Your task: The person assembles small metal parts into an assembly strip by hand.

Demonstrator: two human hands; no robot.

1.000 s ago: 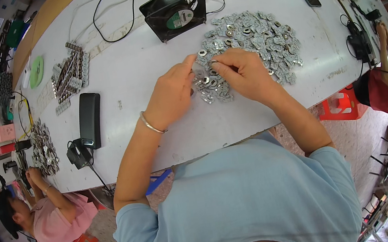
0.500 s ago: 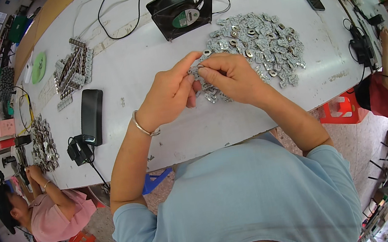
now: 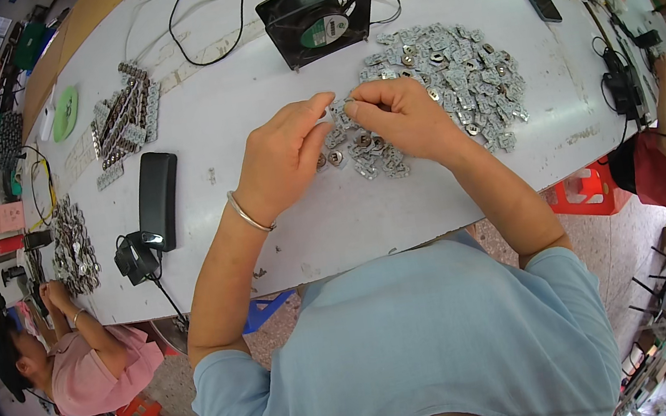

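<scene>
Metal parts (image 3: 476, 67) heaped on white table (image 3: 212, 123), my right hand (image 3: 407, 120) at their left edge, thumb close to forefinger, my left hand (image 3: 281, 163) facing it, grip of either I cannot tell.

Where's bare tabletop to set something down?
Bare on the white table: between the oblong black case and the left hand; between the forearms, nearer than the small silvery metal pieces. Crowded: by the right hand, where those pieces are heaped, with the square black fan beyond, leftward.
</scene>
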